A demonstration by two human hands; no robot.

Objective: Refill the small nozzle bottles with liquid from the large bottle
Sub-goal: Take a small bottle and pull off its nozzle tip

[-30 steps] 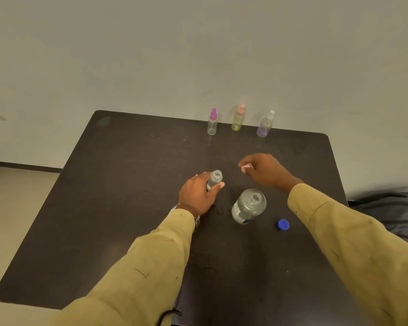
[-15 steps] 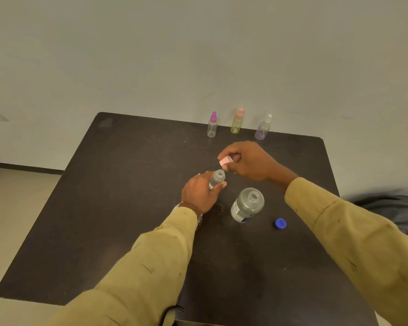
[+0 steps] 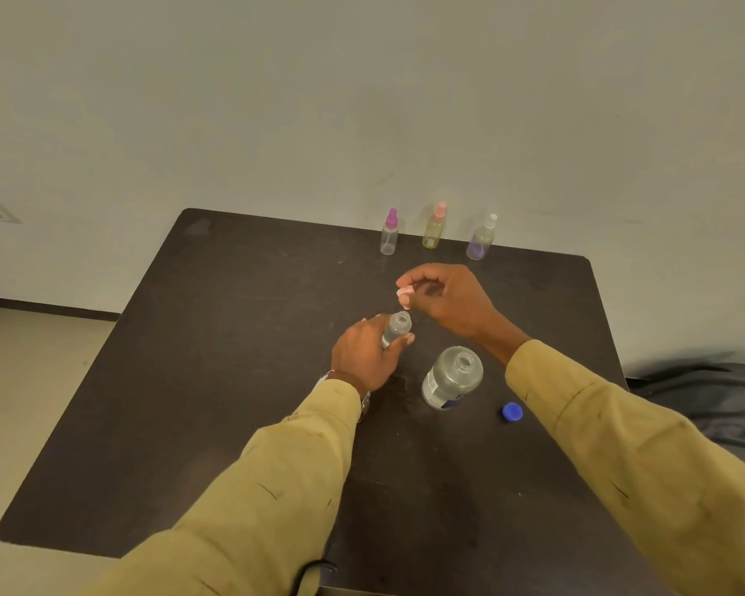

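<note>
My left hand grips a small clear bottle that stands uncapped on the dark table. My right hand pinches a pale pink nozzle cap just above and behind that bottle's open mouth. The large clear bottle stands open to the right of my left hand, with its blue cap lying on the table beside it.
Three small nozzle bottles stand in a row at the table's far edge: one with a purple top, one yellowish with a pink top, one violet-tinted with a white top. A dark bag lies off the table's right side.
My right hand has carried the pink nozzle cap leftward and nearer, from the table behind the large bottle to just above the small bottle's mouth. My left hand has kept its hold.
</note>
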